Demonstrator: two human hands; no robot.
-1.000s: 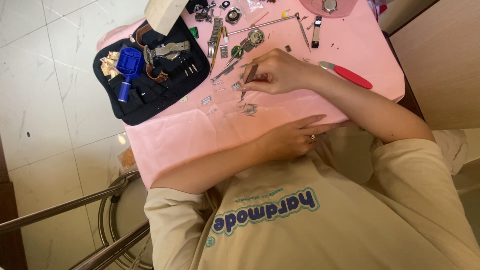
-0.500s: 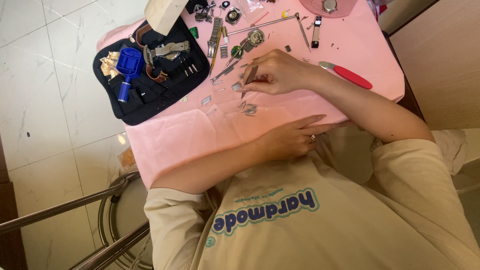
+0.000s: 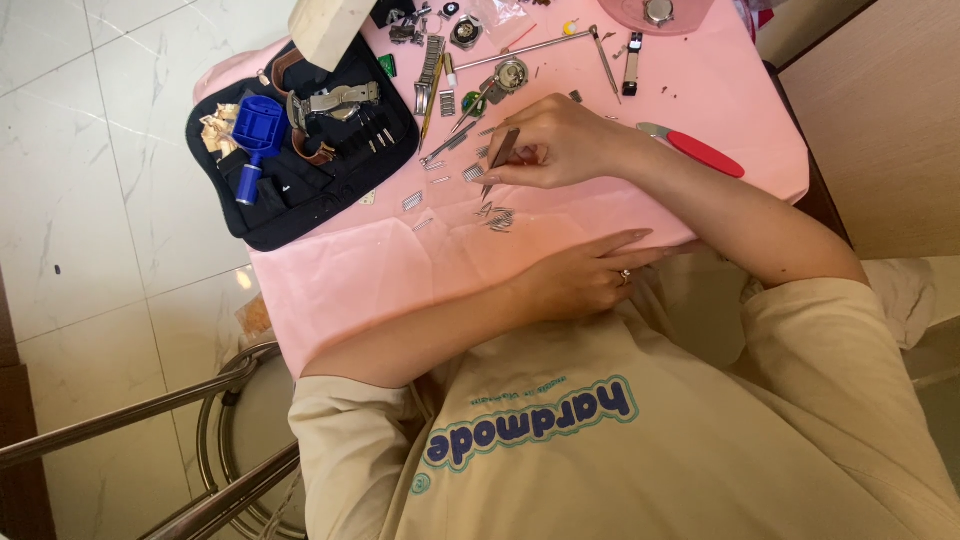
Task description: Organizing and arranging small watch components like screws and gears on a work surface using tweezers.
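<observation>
Nothing much has shifted since the earlier frames: my right hand [image 3: 565, 145] still pinches the tweezers [image 3: 500, 157], tip down on the pink cloth [image 3: 400, 260] just above a scatter of small metal links [image 3: 496, 217]. Whether the tip grips a piece, I can't tell. My left hand [image 3: 580, 275] lies flat and relaxed at the cloth's near edge, holding nothing. A black tool case [image 3: 300, 170] sits well to one side, a red-handled knife [image 3: 700, 152] near my right wrist.
</observation>
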